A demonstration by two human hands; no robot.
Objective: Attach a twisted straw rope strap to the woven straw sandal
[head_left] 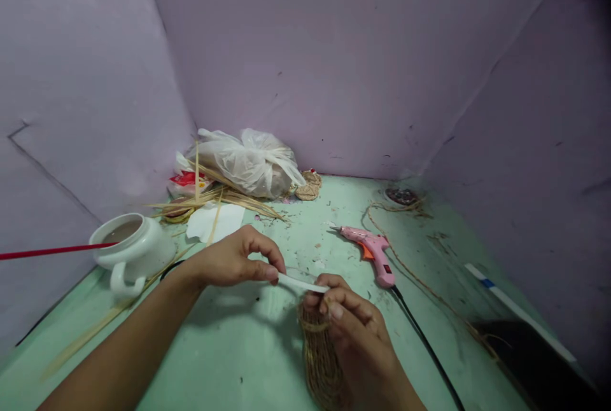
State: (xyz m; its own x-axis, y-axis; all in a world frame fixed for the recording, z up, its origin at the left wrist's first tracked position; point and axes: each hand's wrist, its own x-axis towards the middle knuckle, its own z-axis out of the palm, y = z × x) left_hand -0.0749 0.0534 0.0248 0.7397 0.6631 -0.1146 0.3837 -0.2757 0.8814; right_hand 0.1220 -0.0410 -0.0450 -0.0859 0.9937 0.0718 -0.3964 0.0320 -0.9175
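My left hand pinches one end of a narrow white strip between thumb and fingers. The strip bends slightly as it runs across to my right hand, whose fingertips meet its other end. Those same fingers are closed round the upper end of a brown woven-fibre piece, long and rounded like a small slipper sole. It hangs below the strip, partly covered by my right fingers. Whether the strip is joined to it I cannot tell. To the right lies a pink glue gun with an orange trigger, apart from both hands.
A white pot with a red stick stands left. Behind are dry straw strips, white paper, a tied plastic bag and a small woven piece. Twine and the black cord cross the right side.
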